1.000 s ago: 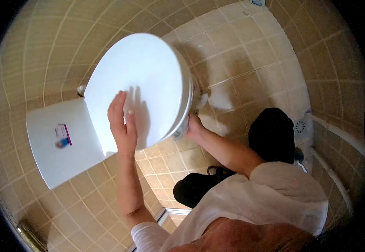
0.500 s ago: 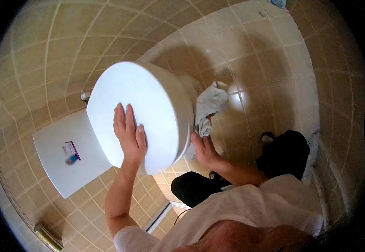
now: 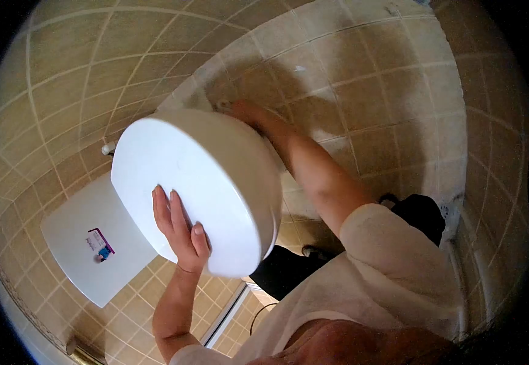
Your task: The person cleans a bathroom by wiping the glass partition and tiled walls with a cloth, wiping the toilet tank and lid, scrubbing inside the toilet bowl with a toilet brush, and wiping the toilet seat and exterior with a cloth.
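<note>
My left hand (image 3: 182, 234) lies flat on the closed white lid (image 3: 185, 164) of the toilet, fingers stretched out. Beyond the curved bowl (image 3: 249, 158), my right hand (image 3: 238, 111) reaches low around its far side, close to the floor. Its fingers are mostly hidden behind the bowl. The grey-white cloth that this hand held a moment ago is hidden too, apart from perhaps a pale bit by the fingers; it does not show on the floor where it was.
The white cistern top (image 3: 100, 267) carries a sticker (image 3: 101, 244). A white valve (image 3: 108, 148) sits on the tiled wall behind the toilet. A floor drain (image 3: 444, 211) is near my dark-clothed leg (image 3: 419, 216). Glossy tiles (image 3: 374, 109) cover the floor.
My right hand has moved with the cloth from the near side of the bowl to its far side. The view has shifted slightly; my left hand stays on the lid.
</note>
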The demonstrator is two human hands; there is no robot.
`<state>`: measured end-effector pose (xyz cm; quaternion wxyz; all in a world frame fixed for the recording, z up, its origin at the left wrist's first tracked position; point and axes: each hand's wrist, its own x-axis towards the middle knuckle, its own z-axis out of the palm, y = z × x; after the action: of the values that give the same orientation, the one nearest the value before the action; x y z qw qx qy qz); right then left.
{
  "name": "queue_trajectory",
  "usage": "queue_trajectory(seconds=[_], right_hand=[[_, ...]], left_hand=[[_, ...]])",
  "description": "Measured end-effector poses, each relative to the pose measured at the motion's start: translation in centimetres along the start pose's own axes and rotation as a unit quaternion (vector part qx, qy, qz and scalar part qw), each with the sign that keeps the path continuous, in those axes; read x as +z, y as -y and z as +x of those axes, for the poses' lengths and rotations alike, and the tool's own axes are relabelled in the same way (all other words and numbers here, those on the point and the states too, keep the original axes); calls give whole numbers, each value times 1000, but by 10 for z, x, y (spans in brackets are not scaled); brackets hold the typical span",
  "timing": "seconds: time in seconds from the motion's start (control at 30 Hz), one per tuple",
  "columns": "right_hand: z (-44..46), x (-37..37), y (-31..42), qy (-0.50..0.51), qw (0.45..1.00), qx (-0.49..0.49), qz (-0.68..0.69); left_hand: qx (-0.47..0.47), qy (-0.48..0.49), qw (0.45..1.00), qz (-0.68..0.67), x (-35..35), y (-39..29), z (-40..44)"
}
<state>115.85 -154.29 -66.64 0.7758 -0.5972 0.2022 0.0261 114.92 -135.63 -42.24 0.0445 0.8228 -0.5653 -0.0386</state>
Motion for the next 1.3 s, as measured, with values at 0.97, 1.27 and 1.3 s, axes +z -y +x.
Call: queue_trajectory(seconds=[0.97, 1.27, 1.3], right_hand=[[-216, 19, 18, -352, 803, 50, 478], [-209, 9, 57, -396, 861, -71, 310], [-207, 7, 60, -410, 851, -69, 321]], left_hand=[[-28, -89, 995, -23, 1, -5, 5], [-60, -25, 998, -13, -11, -10, 2], [-56, -21, 998, -12, -11, -9, 2]])
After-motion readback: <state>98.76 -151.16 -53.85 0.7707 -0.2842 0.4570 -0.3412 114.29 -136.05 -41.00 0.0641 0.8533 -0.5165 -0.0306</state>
